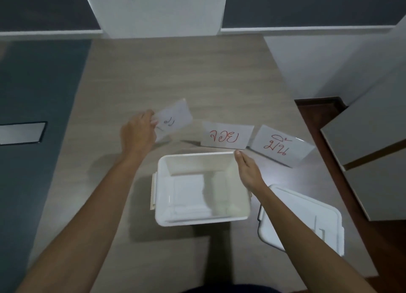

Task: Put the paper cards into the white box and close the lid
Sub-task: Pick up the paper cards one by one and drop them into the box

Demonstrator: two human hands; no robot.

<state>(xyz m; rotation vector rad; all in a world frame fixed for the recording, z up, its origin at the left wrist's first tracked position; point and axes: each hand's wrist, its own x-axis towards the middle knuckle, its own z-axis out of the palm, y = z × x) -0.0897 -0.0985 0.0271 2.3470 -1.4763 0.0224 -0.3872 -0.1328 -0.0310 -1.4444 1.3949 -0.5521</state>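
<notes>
An open white box point(161, 218) stands on the wooden table in front of me, and something pale lies inside it. My left hand point(138, 132) pinches a paper card point(173, 119) and holds it tilted above the table, left of and beyond the box. Two more cards with red writing lie flat beyond the box: a middle card point(226, 135) and a right card point(282, 146). My right hand point(248, 169) rests on the box's far right rim, fingers straight and together. The white lid point(307, 213) lies on the table to the right of the box.
The table point(153, 73) ends at a grey floor on the left and a dark wooden floor on the right. A grey cabinet point(377, 149) juts in at the right. A white pillar point(153, 9) stands behind the table's far edge.
</notes>
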